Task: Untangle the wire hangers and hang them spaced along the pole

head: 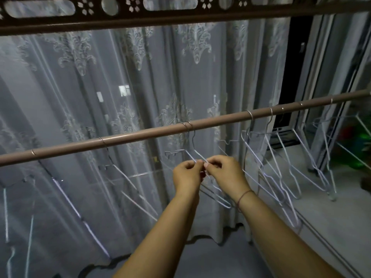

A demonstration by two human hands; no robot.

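**hookd_up:** ok so where are the hangers, on the pole [140, 137] or not?

**railwatcher:** all on it as far as I can see. Two hang on the left [124, 175], well apart from each other. A bunch hangs on the right [253, 155], hooks spaced along the pole but the lower wires crossing and overlapping by the sill [331, 221]. Then there's the middle pair [192, 141], hooks just beside each other on the pole, nearly touching.

**hookd_up:** and the hands?

**railwatcher:** both on that middle pair, below the pole. Left hand [186, 175] has its fingers curled in, thumb and fingertips pinching the wire. Right hand [224, 173] does the same right next to it, so the fingertips of both just about meet. Can't tell which wire belongs to which hanger there, too thin and blurry. Right wrist has a thin cord [244, 195] round it. A lace curtain [80, 87] hangs behind everything.
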